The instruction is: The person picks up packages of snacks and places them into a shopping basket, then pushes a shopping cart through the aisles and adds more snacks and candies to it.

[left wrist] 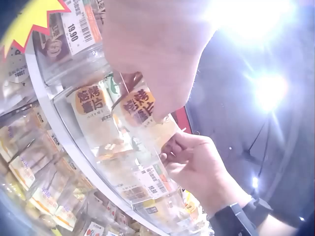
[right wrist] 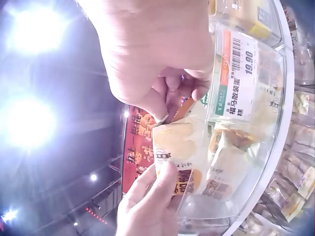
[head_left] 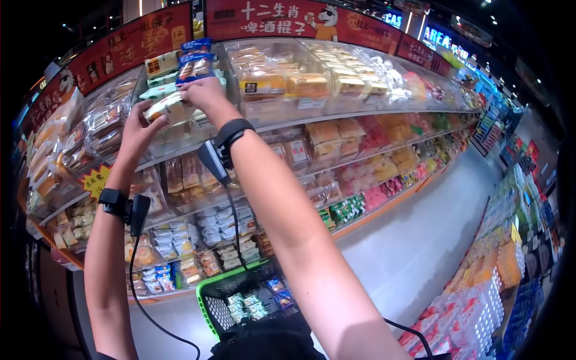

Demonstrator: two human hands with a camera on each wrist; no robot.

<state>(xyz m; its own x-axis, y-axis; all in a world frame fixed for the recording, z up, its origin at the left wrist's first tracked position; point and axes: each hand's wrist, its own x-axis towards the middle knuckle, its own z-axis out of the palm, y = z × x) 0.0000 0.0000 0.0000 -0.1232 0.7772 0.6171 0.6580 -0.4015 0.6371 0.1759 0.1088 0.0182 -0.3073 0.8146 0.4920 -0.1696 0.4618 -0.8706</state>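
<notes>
Both hands hold a white and yellow snack packet (right wrist: 174,140) over a clear bin (right wrist: 211,211) on the upper shelf. In the right wrist view, my left hand (right wrist: 152,201) grips the packet's lower end, thumb on its front. My right hand (left wrist: 192,162), in the left wrist view, pinches the opposite end with curled fingers. Similar packets (left wrist: 93,108) stand in the bin right below. From the head view, a blue packet (head_left: 197,60) shows just above my right hand, its lower edge at the knuckles. A price label (right wrist: 237,73) is fixed to the bin's front.
Bins of packed bread (head_left: 261,84) continue to the right along the shelf, with more stocked tiers below. On the floor a black basket with a green rim (head_left: 203,309) holds several small packets. Across the grey aisle (head_left: 408,222) stand stacked goods (head_left: 462,306). Cables hang from both wrists.
</notes>
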